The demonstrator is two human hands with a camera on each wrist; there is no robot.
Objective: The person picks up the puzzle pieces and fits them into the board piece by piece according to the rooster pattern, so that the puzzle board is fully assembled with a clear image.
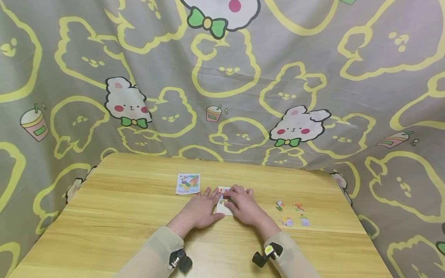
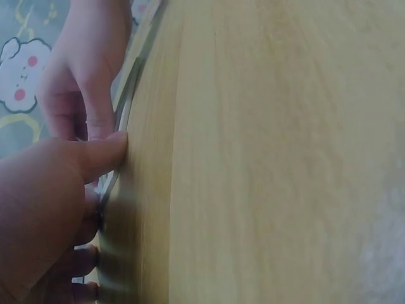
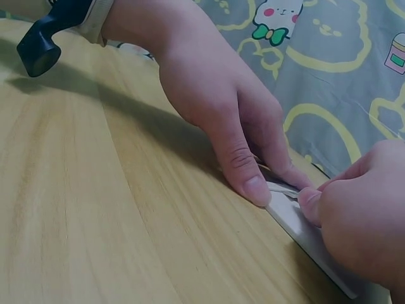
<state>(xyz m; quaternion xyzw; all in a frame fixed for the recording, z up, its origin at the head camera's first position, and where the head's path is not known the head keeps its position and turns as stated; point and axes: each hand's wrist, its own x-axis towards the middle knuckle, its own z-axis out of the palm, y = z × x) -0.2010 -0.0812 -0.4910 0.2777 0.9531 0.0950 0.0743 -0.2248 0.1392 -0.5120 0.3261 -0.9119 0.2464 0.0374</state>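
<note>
A small white puzzle board lies on the table, with colourful pieces set in its upper part. My left hand rests along its left side, fingers spread and thumb near the lower edge. In the right wrist view, the left thumb touches the board's rim. My right hand bends over the board from the right. Its thumb and fingers pinch a puzzle piece, mostly hidden beneath them. Close up, the right hand has its thumb low over the white board.
A square picture card lies on the wooden table, up and left of the hands. Several loose puzzle pieces are spread to the right. A patterned curtain hangs behind the table and along its sides.
</note>
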